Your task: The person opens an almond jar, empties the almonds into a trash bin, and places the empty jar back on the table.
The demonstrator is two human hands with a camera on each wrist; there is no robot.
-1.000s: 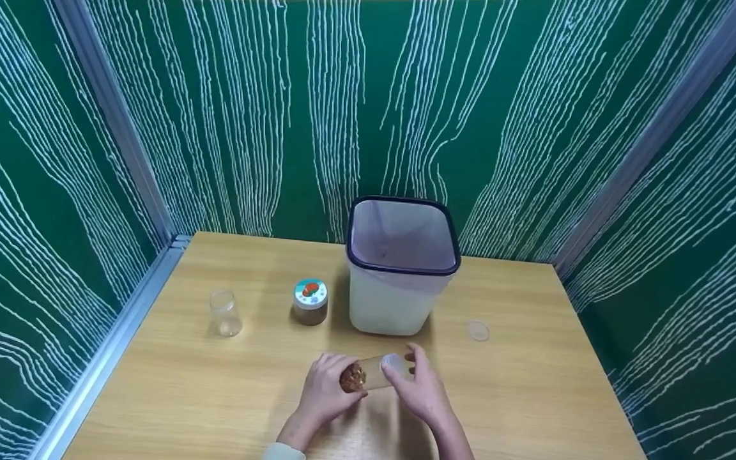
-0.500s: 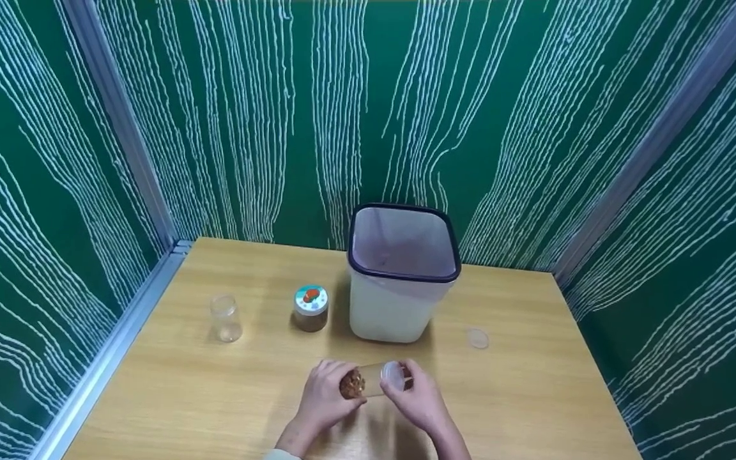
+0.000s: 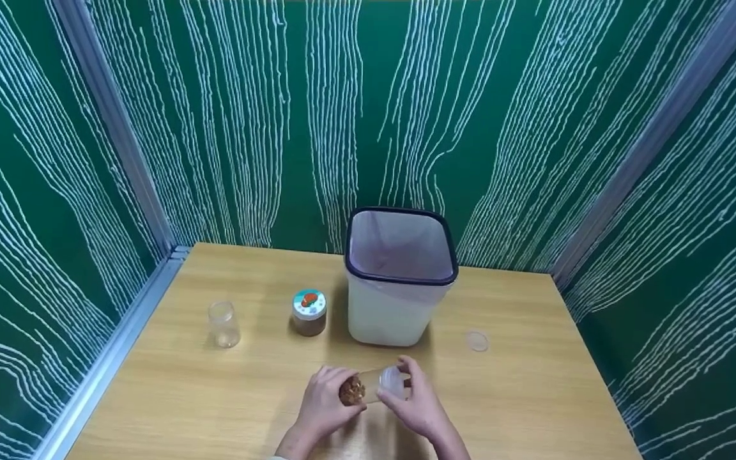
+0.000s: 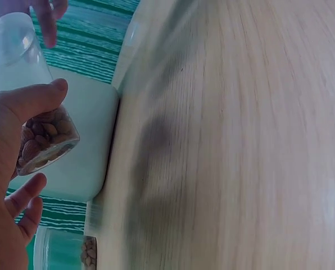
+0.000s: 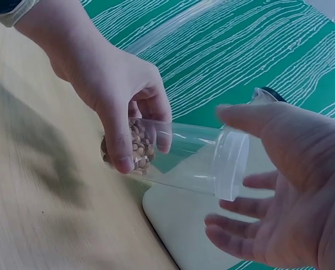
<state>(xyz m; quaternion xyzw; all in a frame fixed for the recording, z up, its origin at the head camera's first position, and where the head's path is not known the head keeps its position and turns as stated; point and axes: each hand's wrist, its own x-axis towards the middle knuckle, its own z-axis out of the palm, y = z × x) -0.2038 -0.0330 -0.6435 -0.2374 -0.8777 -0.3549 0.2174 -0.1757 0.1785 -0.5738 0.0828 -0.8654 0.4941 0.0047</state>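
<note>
Beyond the nut jar (image 5: 184, 154): white bin (image 3: 390, 313) (dark-rimmed) beside lidded jar (image 3: 309, 313).

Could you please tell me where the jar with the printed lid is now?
In the head view, the jar with the printed lid stands on the table left of centre, between the dark-rimmed bin and a clear jar farther left.
</note>
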